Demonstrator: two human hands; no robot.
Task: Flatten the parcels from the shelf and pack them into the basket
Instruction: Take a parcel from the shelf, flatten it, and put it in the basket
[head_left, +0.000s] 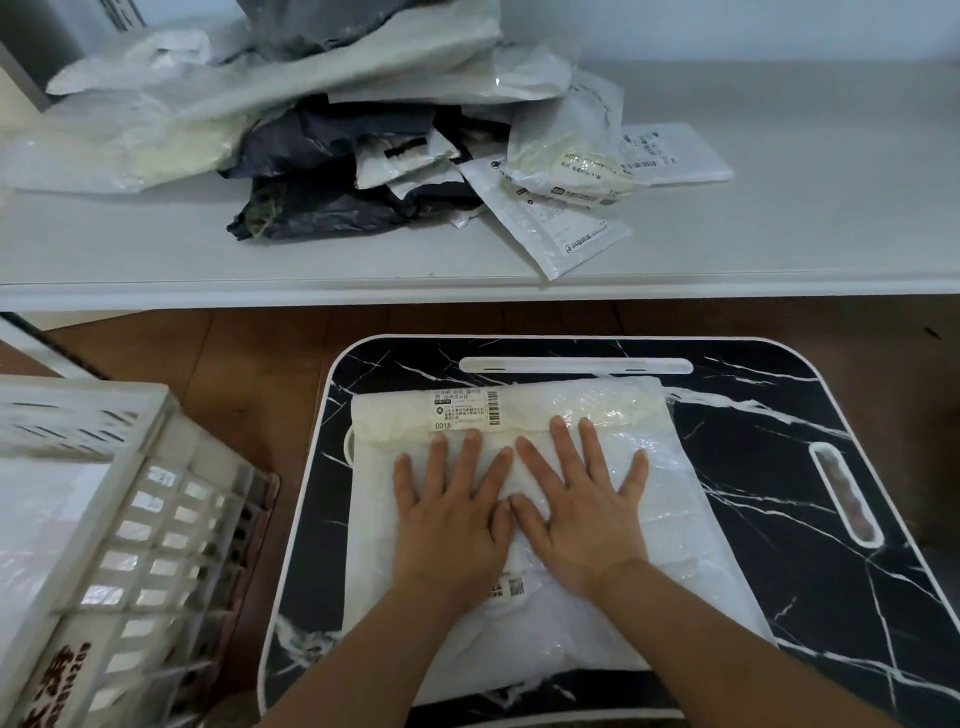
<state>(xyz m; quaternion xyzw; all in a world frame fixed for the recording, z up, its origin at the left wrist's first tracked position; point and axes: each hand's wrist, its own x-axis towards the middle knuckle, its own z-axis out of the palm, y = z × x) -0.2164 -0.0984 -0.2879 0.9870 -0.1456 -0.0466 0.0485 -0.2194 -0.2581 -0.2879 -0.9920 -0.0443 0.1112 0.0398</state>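
A white plastic parcel (675, 499) with a shipping label near its far edge lies flat on the black marble-pattern lap table (810, 467). My left hand (452, 514) and my right hand (582, 514) press down on its middle side by side, fingers straight and spread, thumbs touching. A white slatted basket (130, 519) stands to the left of the table, with white parcels inside it. On the white shelf (779, 244) beyond the table sits a heap of white and black parcels (332, 140).
Brown wooden floor (249, 364) shows between shelf, basket and table. One flat white mailer (550, 223) reaches the shelf's front edge. The table has a long slot at its far side and an oval handle hole (844, 499) on the right.
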